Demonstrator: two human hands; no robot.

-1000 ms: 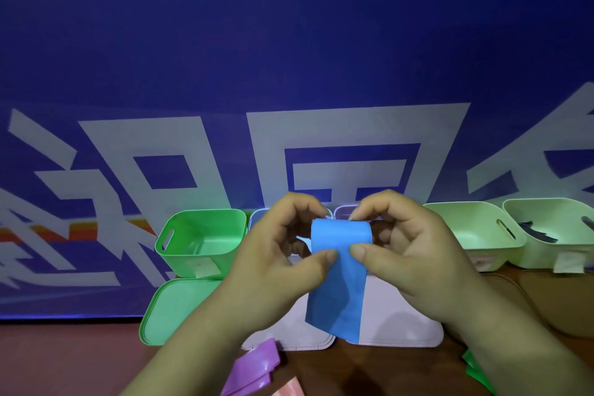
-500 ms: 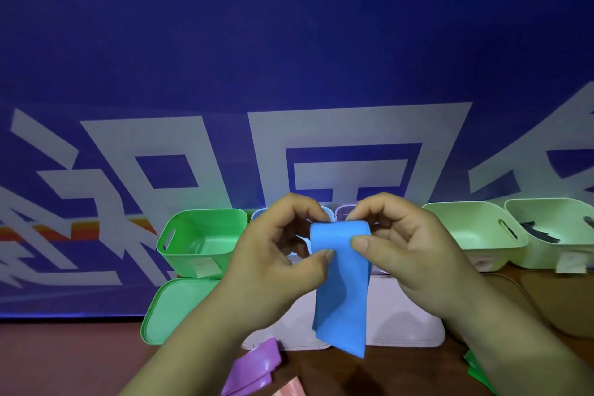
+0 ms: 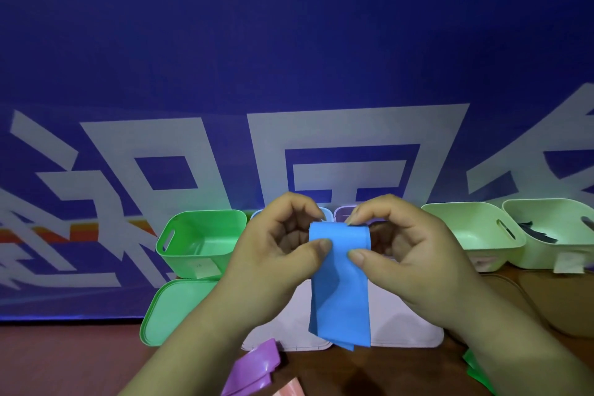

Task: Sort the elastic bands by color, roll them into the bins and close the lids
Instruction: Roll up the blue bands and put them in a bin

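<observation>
One blue band hangs in the air, its top pinched between thumb and fingers of both the left hand and the right hand. Behind it I count five bins: a green bin to its left, two pale green bins to its right, and two hidden bins showing only slivers of rim past the hands. Below it lies one purple band.

The bench is a reddish-brown surface. At its back a row of open bins is set: a bright green bin, then a blue bin and a purple bin, of which only the rims are seen, then a near pale green bin and a far pale green bin at the right. Just in front of the bright green bin a green lid is laid flat, and beside it a left whitish lid and a right whitish lid. A brown lid is laid at the right. Nearer the front, a purple band, a pink band and a green band are found.
</observation>
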